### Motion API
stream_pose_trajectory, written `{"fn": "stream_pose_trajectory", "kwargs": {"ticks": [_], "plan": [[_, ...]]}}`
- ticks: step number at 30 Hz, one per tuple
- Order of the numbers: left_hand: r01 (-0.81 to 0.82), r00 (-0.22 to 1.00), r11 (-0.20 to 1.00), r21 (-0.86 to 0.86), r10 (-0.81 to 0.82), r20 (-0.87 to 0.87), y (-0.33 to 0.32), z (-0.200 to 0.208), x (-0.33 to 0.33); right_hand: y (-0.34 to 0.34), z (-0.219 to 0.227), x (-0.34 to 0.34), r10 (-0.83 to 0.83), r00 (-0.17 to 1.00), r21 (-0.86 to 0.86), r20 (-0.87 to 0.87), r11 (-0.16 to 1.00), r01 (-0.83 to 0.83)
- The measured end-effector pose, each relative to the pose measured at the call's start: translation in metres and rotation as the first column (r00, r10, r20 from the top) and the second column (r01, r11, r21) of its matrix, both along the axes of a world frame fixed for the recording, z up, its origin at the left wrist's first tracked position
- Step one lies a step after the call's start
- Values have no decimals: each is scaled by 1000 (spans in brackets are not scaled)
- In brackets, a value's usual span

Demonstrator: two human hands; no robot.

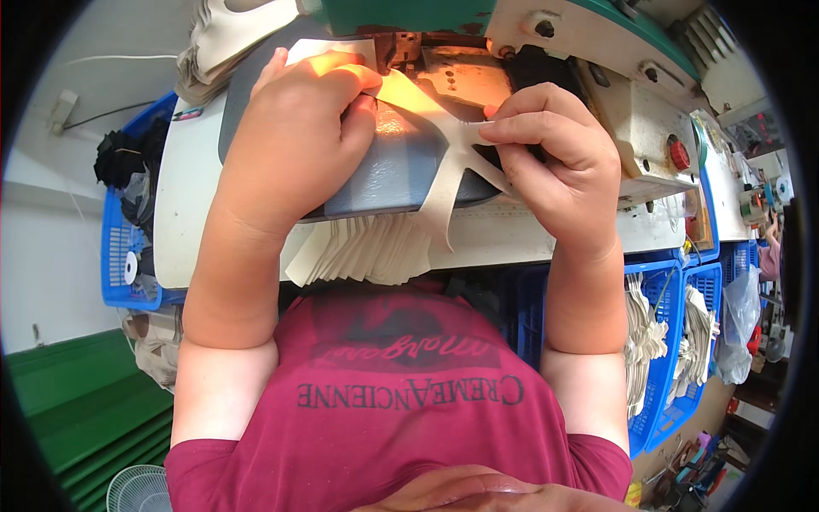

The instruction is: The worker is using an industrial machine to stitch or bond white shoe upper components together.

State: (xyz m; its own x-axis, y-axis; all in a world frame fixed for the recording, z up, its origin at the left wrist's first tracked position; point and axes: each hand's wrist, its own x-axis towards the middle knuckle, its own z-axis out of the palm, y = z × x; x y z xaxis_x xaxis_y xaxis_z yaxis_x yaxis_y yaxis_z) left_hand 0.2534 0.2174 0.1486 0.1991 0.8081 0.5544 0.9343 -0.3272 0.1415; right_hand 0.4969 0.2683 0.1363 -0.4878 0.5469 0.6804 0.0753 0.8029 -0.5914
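Note:
A cream cut piece of sheet material [461, 162] with several narrow arms stretches between my hands beneath the lit head of a green machine [401, 13]. My left hand [299, 145] is closed on its left part, thumb and forefinger pressed together beside the machine's working point. Pinched between the thumb and fingers of my right hand [559, 154] is a narrow arm of the same piece. Two other arms hang toward me over the edge of the grey-blue work plate [392, 166]. My fingers partly hide the piece's left part.
A fanned stack of cream pieces [367, 252] hangs below the plate, and another stack [226, 38] lies at the far left. Blue baskets [653, 358] with similar pieces stand at the right. A blue basket [128, 247] with dark scraps is on the left. A red knob [678, 154] juts from the machine.

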Motion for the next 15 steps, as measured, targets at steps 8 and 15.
{"fn": "stream_pose_trajectory", "kwargs": {"ticks": [8,15], "plan": [[-15,998,1000,16,16,-56,-2,-4,-1,9,4,-14,-137,989,246,56,962,119],[-20,998,996,89,26,-60,-1,-9,-1,16,5,-24,-181,978,368,107,921,130]]}}
